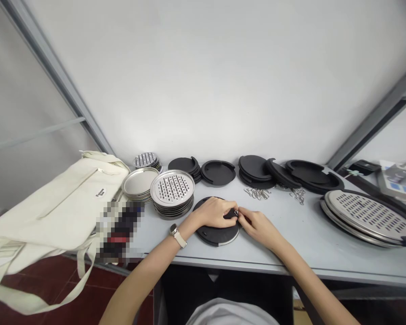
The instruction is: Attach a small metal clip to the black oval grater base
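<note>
A round black plastic disc (pixel 211 234) with a silver rim showing along its lower right lies flat on the table before me. Across its top rests my left hand (pixel 218 213), fingers curled and gripping near the disc's right edge. At that same edge my right hand (pixel 255 225) pinches thumb and forefinger together around a small shiny wire hook (pixel 236 212); the fingertips of both hands nearly meet there and partly hide it. Loose wire hooks (pixel 257 193) lie in a small pile behind my right hand, with another bunch (pixel 297 195) farther right.
Left of my hands stand stacked metal grater discs (pixel 172 188) and plain metal discs (pixel 140 183). Black round holders (pixel 218 173) line the wall, more of them (pixel 311 174) at the right. Larger oval grater plates (pixel 368 214) lie far right. A cream bag (pixel 61 203) covers the left end.
</note>
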### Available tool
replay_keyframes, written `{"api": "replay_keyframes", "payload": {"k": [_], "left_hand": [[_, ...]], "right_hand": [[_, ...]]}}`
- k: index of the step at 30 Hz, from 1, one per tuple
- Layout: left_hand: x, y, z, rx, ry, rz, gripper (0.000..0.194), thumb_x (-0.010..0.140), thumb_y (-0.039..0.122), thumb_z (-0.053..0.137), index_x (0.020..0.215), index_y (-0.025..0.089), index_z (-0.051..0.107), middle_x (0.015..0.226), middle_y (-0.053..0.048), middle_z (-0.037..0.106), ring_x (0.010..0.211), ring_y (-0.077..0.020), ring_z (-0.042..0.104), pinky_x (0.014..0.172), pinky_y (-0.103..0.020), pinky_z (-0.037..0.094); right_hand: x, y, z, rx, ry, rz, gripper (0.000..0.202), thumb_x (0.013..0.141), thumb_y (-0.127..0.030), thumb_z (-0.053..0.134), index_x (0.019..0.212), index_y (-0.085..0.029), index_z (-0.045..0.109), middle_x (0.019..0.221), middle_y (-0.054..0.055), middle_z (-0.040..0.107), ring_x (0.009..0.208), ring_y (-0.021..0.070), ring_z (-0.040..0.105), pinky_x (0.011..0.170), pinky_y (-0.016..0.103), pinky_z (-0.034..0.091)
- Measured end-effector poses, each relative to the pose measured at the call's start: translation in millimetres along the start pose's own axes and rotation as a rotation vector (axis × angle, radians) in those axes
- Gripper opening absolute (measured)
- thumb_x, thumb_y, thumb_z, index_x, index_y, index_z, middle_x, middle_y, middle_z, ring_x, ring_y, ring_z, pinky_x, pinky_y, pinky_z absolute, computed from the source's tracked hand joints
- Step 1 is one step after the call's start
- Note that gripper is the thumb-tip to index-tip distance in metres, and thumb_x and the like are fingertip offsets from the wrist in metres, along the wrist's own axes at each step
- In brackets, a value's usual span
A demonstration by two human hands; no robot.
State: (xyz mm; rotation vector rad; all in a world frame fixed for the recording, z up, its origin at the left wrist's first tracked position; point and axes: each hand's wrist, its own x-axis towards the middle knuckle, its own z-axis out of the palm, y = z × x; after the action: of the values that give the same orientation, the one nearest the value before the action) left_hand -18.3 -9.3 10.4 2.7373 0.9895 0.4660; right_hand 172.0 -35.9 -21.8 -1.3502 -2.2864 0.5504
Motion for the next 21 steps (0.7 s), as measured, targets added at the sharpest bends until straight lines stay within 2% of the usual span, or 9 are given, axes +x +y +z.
{"api": "replay_keyframes", "payload": {"k": [9,21], "left_hand": [[-0.2,-2.8,1.8,-0.080,0.016,0.005,0.019,0.080,0.032,0.059,0.094,0.021,0.057,0.064,0.007,0.052,0.057,-0.0089,0.051,0.057,-0.021,0.034],[0.7,-4.7,5.3,-0.152,-0.006,-0.043,0.016,0.080,0.030,0.058,0.092,0.019,0.058,0.060,0.007,0.051,0.056,-0.0090,0.051,0.058,-0.020,0.036]], "right_hand": [[-7.3,2.7,0.8,0.023,0.006,-0.030,0.032,0.096,-0.033,0.027,0.076,-0.023,0.049,0.063,0.001,0.059,0.056,0.0169,0.056,0.055,0.025,0.036],[-6.6,5.0,2.6,0.004,0.024,-0.048,0.031,0.097,-0.032,0.028,0.077,-0.023,0.050,0.066,0.001,0.061,0.057,0.0170,0.058,0.057,0.026,0.037]]}}
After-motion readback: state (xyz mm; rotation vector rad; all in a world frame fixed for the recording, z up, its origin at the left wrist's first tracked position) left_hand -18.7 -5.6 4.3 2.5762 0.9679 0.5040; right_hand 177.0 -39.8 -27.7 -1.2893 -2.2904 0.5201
